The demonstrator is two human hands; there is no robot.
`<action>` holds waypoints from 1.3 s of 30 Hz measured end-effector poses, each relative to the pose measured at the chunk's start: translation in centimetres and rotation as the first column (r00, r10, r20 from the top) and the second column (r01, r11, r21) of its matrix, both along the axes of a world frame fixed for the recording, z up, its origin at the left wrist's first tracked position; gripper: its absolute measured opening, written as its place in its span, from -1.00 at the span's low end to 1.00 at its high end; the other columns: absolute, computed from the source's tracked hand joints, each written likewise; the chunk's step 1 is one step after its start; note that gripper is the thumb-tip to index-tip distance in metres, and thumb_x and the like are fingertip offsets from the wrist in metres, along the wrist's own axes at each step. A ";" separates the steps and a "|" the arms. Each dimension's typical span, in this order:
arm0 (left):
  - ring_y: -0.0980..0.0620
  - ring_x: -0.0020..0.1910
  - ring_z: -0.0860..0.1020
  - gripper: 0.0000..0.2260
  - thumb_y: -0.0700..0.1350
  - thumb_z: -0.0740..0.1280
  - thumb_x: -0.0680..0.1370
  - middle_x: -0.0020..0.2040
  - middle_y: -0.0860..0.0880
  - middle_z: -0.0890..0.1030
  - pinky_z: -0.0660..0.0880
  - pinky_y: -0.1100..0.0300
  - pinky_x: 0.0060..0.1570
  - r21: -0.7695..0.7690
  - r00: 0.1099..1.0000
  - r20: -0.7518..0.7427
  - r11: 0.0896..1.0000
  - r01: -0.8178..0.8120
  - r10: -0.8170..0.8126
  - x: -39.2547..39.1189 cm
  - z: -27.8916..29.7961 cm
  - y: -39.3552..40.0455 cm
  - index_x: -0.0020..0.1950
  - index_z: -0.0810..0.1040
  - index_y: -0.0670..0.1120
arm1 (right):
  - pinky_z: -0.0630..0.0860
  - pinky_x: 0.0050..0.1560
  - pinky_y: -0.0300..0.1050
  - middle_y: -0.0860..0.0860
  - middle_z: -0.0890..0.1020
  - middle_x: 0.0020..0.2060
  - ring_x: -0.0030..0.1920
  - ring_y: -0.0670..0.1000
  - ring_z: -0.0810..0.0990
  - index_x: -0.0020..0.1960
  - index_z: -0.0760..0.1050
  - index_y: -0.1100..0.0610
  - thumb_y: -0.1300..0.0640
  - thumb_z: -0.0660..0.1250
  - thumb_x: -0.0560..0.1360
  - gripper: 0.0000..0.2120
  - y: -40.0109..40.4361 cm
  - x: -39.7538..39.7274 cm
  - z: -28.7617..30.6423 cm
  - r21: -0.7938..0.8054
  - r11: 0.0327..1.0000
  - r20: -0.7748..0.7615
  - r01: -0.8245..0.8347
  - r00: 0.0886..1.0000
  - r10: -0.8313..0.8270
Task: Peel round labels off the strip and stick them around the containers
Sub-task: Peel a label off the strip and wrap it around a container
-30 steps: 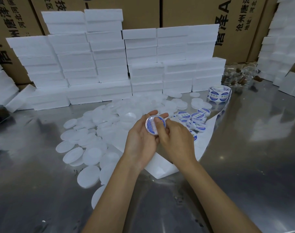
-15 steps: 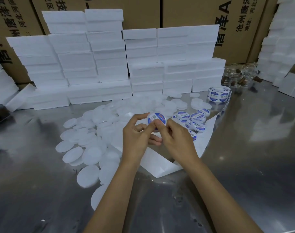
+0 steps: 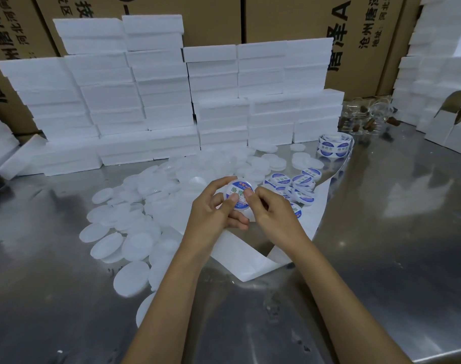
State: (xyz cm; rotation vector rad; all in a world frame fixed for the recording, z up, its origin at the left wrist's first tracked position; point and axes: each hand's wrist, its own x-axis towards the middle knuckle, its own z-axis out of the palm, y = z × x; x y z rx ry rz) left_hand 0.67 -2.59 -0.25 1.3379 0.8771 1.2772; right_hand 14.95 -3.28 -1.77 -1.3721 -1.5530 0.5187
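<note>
A small round white container point(image 3: 239, 195) carries a blue and white round label on its face, turned towards me. My left hand point(image 3: 213, 216) grips it from the left and below, thumb pressed on the label. My right hand point(image 3: 272, 214) holds its right edge, thumb also on the label. Several labelled containers point(image 3: 296, 186) lie in a heap just right of my hands. A roll of labels point(image 3: 334, 145) stands further back right, and its white backing strip point(image 3: 253, 261) trails under my hands.
Many plain white round containers point(image 3: 134, 232) are spread over the shiny metal table point(image 3: 394, 245) to the left and behind. Stacks of white foam boxes point(image 3: 158, 101) line the back, more at right point(image 3: 434, 88). Clear jars point(image 3: 368, 119) and cardboard cartons point(image 3: 289, 19) stand behind.
The container has turned from edge-on to face me, and both thumbs now press on its label. My hands have shifted only slightly.
</note>
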 end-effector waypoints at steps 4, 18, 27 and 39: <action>-0.16 -0.29 0.70 -0.71 -0.24 0.36 0.61 -0.09 -0.22 0.71 0.65 0.12 -0.23 -0.014 1.000 0.012 1.000 0.015 -0.015 0.1 0.0 -0.2 0.30 0.60 0.01 | 0.28 -0.28 -0.09 -0.11 0.32 -0.47 -0.40 -0.12 0.30 -0.28 0.33 0.18 -0.21 0.21 0.59 -0.51 0.0 0.7 0.2 -0.035 0.999 -0.039 -0.040 0.998 0.039; -0.14 -0.46 0.65 -0.79 -0.03 0.27 0.67 -0.03 -0.08 0.74 0.58 0.16 -0.47 -0.147 0.997 0.075 0.989 -0.012 0.024 1.0 -0.2 -0.4 0.30 0.50 0.07 | 0.17 -0.58 -0.26 -0.07 0.29 -0.55 -0.55 -0.09 0.20 -0.26 0.45 0.14 -0.16 0.28 0.59 -0.59 0.9 6.3 1.6 -0.249 0.967 -0.727 0.051 0.650 -0.221; -0.14 -0.51 0.61 -0.84 -0.18 0.22 0.66 -0.14 -0.15 0.74 0.55 0.17 -0.51 -0.127 0.994 0.037 0.987 -0.095 0.101 0.7 -0.1 -0.4 0.18 0.54 -0.10 | 0.21 -0.63 -0.34 -0.01 0.24 -0.37 -0.64 -0.15 0.23 -0.13 0.41 0.24 0.20 0.00 0.69 -0.69 1.1 11.8 -0.2 -0.289 0.943 -0.957 0.166 -0.047 -0.285; -0.09 -0.55 0.55 -0.87 -0.20 0.21 0.67 -0.29 -0.16 0.69 0.49 0.20 -0.55 -0.130 0.957 0.113 0.959 -0.253 0.268 -0.2 0.2 0.0 0.07 0.55 -0.13 | 0.45 -0.43 -0.24 0.00 0.52 -0.34 -0.41 -0.02 0.46 -0.05 0.53 0.08 0.16 0.22 0.55 -0.89 1.5 8.5 0.5 -0.201 0.814 -0.612 0.546 0.579 -0.539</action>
